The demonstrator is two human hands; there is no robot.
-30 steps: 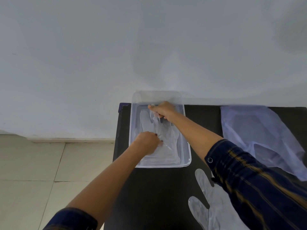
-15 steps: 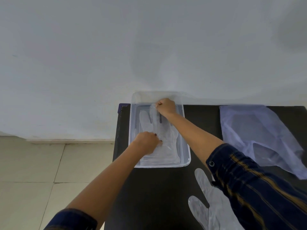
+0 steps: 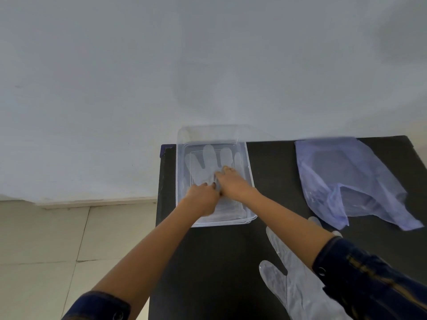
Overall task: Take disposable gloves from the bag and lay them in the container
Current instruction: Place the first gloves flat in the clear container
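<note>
Inside container [image 3: 250,181], both hands flat on glove [image 3: 203,167], bag [image 3: 346,179] right, spare glove [image 3: 293,287] near.

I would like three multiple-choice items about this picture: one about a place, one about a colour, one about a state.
1. Where does the glove outside the container lie?
A. on the floor
B. on the table, under the right forearm
C. on the bag

2. What colour is the bag?
A. pale purple
B. green
C. red

3. How is the glove in the container?
A. crumpled into a ball
B. spread flat
C. hanging over the rim

Key:
1 B, the loose glove lies on the black table.
2 A, the bag looks lilac.
3 B, the glove lies flat in the container under both hands, left hand and right hand.
</note>
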